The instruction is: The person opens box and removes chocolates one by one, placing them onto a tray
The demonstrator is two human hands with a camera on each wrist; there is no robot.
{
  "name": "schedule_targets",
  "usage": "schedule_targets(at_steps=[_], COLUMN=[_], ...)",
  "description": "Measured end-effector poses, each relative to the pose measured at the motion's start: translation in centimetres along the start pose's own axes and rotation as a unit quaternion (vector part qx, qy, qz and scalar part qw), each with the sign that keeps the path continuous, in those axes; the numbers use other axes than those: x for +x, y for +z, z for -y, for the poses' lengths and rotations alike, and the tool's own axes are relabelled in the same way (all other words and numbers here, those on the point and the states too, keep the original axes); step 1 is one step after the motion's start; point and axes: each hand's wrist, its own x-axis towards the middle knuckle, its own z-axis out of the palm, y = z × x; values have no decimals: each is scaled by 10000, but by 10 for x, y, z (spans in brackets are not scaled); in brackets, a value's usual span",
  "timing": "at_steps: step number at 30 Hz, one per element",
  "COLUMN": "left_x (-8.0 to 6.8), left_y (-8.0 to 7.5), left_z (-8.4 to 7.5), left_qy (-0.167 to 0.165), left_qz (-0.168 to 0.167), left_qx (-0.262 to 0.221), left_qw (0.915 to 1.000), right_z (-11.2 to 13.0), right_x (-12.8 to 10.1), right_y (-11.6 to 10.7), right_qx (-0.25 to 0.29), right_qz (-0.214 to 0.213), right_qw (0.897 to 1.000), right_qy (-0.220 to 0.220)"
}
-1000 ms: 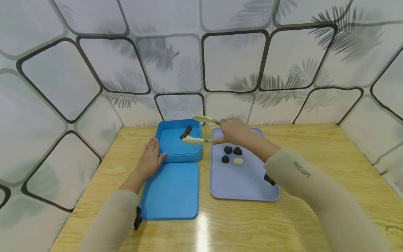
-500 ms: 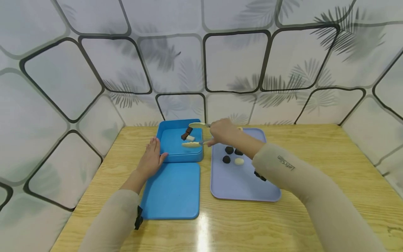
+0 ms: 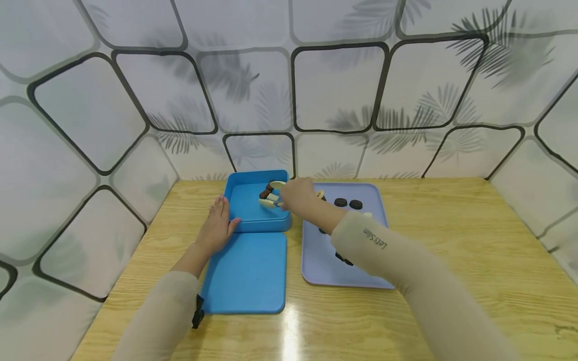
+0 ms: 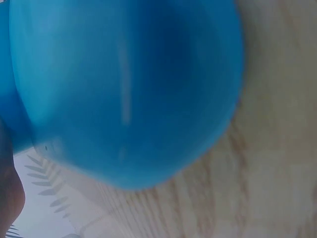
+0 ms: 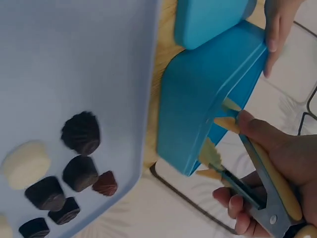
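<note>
In the head view my left hand (image 3: 214, 226) rests with straight fingers against the left wall of a blue box (image 3: 244, 223). My right hand (image 3: 299, 195) grips tongs (image 5: 257, 163) with yellow tips and metal arms, at the box's right wall. Both tips reach inside the box, spread to either side of a white chocolate piece (image 3: 273, 197). Brown chocolate pieces (image 3: 264, 194) lie just left of it, partly covered by the far tip. From the right wrist view, the wall hides whatever the tips may touch.
Right of the box lies a lilac tray (image 3: 361, 273) bearing several dark chocolates (image 3: 355, 204) and pale ones (image 5: 26, 165). My right forearm covers part of it. A flat blue lid (image 3: 246, 276) lies in front of the box. A patterned wall stands behind the table.
My right hand has moved left and slightly lower, taking the spread tongs into the box. The white piece, unseen one second ago, shows beside the brown pieces. My left hand stays put.
</note>
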Motion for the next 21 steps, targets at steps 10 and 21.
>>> schedule_targets(at_steps=[10, 21], left_x=[-2, -3], left_y=[-1, -5], left_z=[-1, -4], left_qy=[119, 30], left_qz=[-135, -4], left_qx=[66, -102], left_qw=[9998, 9999], right_z=[19, 15], right_x=[1, 0], right_y=[-7, 8], right_qx=[436, 721], right_qz=[323, -48], right_qw=[9982, 9974], right_qy=[259, 14])
